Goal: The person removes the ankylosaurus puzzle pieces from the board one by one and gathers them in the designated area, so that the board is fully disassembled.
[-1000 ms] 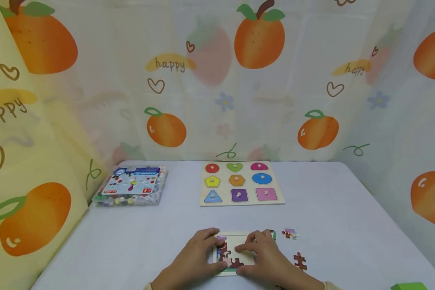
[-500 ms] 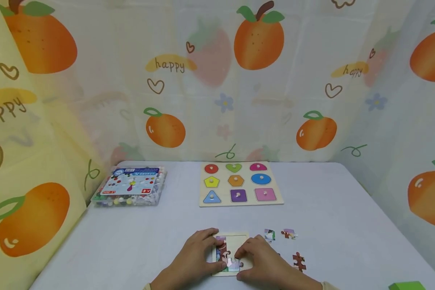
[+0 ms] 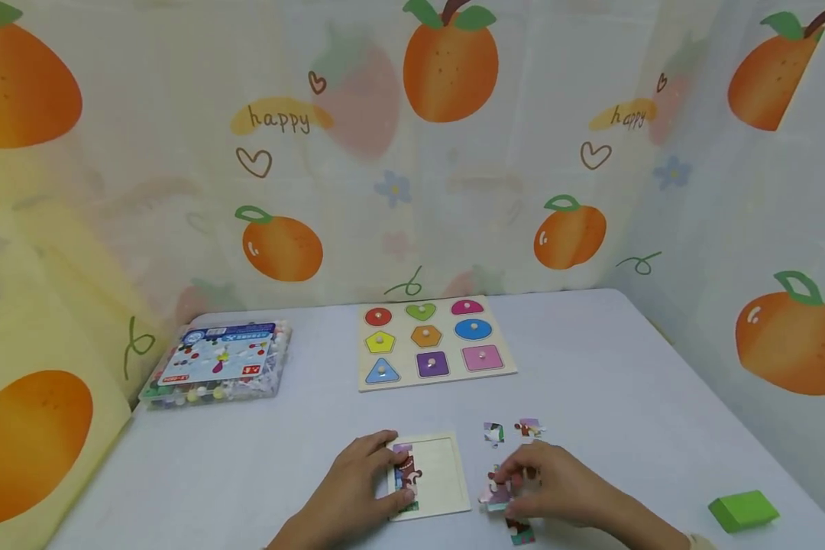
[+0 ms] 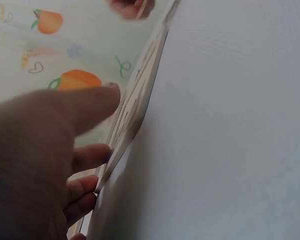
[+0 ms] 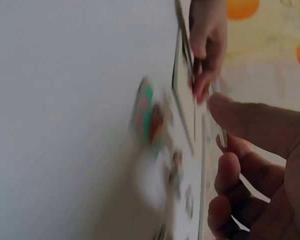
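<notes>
My left hand (image 3: 351,485) holds the left side of a small wooden puzzle tray (image 3: 443,477), thumb near the lower corner and fingers along the upper edge. In the left wrist view, its fingertips are right at the rim of the tray (image 4: 149,82). A column of joined jigsaw pieces (image 3: 406,475), brown and purple, fills the tray's left side; bare wood shows on the right. Beside the tray, my right hand (image 3: 557,485) pinches a pink and teal jigsaw piece (image 3: 497,499). The right wrist view shows this piece (image 5: 223,138) edge-on between thumb and finger.
Loose jigsaw pieces lie right of the tray: a green-and-white one (image 3: 493,432), a purple-brown one (image 3: 528,428) and a brown one (image 3: 520,530). A knobbed shape board (image 3: 431,344) and a bead box (image 3: 216,363) sit farther back. A green block (image 3: 743,510) is at right.
My right hand has lifted the pink and teal jigsaw piece out of the tray's lower part and carried it right, over the loose pieces. The left hand keeps its hold; the head view has turned right.
</notes>
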The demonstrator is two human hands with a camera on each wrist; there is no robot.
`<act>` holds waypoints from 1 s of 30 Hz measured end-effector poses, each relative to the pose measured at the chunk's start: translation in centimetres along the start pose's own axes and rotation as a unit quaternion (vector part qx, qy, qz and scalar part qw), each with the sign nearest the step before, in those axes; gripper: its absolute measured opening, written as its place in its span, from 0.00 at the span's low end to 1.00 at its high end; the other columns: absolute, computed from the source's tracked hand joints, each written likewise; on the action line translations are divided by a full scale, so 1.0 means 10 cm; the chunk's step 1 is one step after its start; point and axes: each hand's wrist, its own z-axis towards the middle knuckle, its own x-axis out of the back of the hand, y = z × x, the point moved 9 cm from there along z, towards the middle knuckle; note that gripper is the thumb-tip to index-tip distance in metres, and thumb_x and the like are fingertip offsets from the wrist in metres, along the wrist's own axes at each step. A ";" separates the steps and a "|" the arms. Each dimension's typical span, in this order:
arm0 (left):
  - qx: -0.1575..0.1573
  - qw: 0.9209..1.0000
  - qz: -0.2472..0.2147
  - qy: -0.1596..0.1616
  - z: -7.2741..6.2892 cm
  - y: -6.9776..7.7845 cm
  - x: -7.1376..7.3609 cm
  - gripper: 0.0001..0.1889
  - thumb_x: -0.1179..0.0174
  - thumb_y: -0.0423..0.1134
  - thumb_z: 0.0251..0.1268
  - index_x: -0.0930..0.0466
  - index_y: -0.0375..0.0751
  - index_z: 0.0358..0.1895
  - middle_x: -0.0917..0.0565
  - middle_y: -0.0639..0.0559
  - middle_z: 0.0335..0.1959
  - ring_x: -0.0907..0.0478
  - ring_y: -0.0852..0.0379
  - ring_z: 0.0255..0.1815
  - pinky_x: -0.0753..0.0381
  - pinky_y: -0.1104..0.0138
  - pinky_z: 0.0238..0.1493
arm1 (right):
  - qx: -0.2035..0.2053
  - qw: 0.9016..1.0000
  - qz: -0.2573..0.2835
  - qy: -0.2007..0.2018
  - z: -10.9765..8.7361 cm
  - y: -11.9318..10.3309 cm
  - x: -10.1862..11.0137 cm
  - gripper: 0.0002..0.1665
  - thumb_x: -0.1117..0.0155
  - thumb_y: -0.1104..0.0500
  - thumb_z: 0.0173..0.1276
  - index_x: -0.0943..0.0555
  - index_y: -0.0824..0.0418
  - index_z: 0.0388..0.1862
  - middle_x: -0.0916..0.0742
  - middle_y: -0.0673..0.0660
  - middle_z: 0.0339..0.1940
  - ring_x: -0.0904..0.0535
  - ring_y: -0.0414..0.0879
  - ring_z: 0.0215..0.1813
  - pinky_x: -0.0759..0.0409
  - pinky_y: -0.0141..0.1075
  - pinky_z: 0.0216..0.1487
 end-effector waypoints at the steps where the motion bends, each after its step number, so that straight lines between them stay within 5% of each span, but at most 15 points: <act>1: 0.000 1.000 0.001 0.001 -0.01 0.00 0.01 0.32 0.39 0.68 0.56 0.22 0.57 0.62 0.31 0.58 0.68 0.37 0.53 0.68 0.37 0.46 0.65 | -0.003 1.000 0.002 0.001 -0.10 0.08 0.04 0.15 0.21 0.47 0.52 0.16 0.43 0.39 0.20 0.41 0.31 0.28 0.39 0.36 0.27 0.32 0.36; 8: 0.010 1.000 -0.014 -0.004 -0.10 -0.05 0.06 0.28 0.32 0.58 0.52 0.20 0.57 0.58 0.30 0.59 0.67 0.37 0.53 0.67 0.37 0.44 0.64 | -0.068 0.998 0.014 -0.009 -0.55 0.55 0.05 0.15 0.23 0.47 0.55 0.15 0.43 0.41 0.22 0.43 0.29 0.31 0.38 0.37 0.31 0.31 0.34; 14: 0.033 0.998 -0.051 -0.031 -0.10 -0.03 -0.04 0.20 0.32 0.60 0.52 0.19 0.65 0.50 0.31 0.60 0.68 0.37 0.52 0.68 0.35 0.44 0.64 | -0.086 0.996 -0.004 -0.019 -0.49 0.40 0.10 0.15 0.22 0.46 0.54 0.15 0.43 0.40 0.23 0.45 0.29 0.31 0.39 0.36 0.28 0.31 0.33; 17: 0.038 0.998 -0.037 -0.038 -0.10 0.02 -0.05 0.12 0.32 0.60 0.53 0.19 0.68 0.39 0.31 0.59 0.68 0.35 0.50 0.68 0.31 0.46 0.62 | -0.032 0.999 -0.021 -0.016 -0.22 0.09 0.05 0.13 0.25 0.45 0.58 0.14 0.46 0.40 0.22 0.42 0.29 0.28 0.39 0.35 0.27 0.31 0.32; 21: 0.026 0.999 0.018 -0.019 -0.08 0.09 0.02 0.07 0.32 0.59 0.53 0.17 0.68 0.31 0.28 0.56 0.66 0.32 0.49 0.65 0.27 0.48 0.58 | 0.034 0.995 -0.094 -0.021 0.37 -0.28 -0.16 0.13 0.28 0.47 0.62 0.12 0.51 0.42 0.23 0.37 0.24 0.29 0.36 0.31 0.28 0.30 0.31; 26: 0.014 0.999 0.043 0.016 -0.04 0.12 0.14 0.08 0.31 0.58 0.53 0.12 0.64 0.32 0.25 0.56 0.61 0.30 0.51 0.63 0.26 0.51 0.57 | 0.043 0.987 -0.155 -0.008 1.04 -0.46 -0.46 0.16 0.28 0.50 0.62 0.12 0.53 0.47 0.23 0.38 0.26 0.30 0.35 0.30 0.29 0.30 0.33; 30: 0.018 1.000 0.021 0.007 -0.06 0.11 0.15 0.09 0.32 0.60 0.53 0.13 0.65 0.32 0.24 0.55 0.61 0.31 0.51 0.64 0.26 0.50 0.56 | 0.045 0.980 -0.192 0.012 1.22 -0.55 -0.58 0.13 0.27 0.49 0.60 0.10 0.52 0.41 0.22 0.39 0.29 0.30 0.36 0.34 0.28 0.30 0.35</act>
